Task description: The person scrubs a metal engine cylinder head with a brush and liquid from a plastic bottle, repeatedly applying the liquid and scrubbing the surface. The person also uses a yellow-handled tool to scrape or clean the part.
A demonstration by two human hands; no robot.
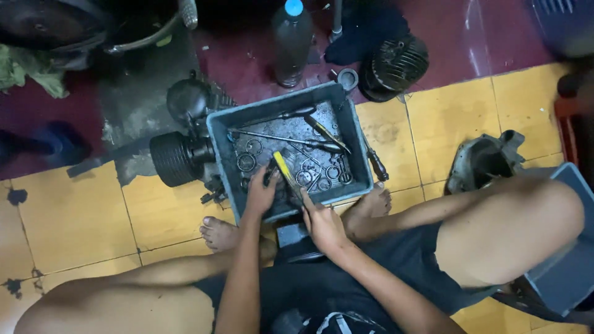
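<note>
A repair workshop, worked at floor level: just ahead of the fingers sits a grimy grey tray (pixel 281 108) of screwdrivers, rings and washers, with finned engine parts (pixel 175 158) beside it, an oily plastic bottle (pixel 291 43) beyond, and stained yellow floor tiles (pixel 74 216).

A parts tray (pixel 218 127) sits on the floor (pixel 74 216) directly ahead of the seated person, between the two bare feet. In it lie rings, washers and screwdrivers (pixel 291 141). The left hand (pixel 261 193) and right hand (pixel 322 224) reach over its near rim. An engine cylinder (pixel 176 158) lies against the tray's left side. A plastic bottle (pixel 291 43) stands behind the tray. A casing (pixel 482 162) lies to the right.
</note>
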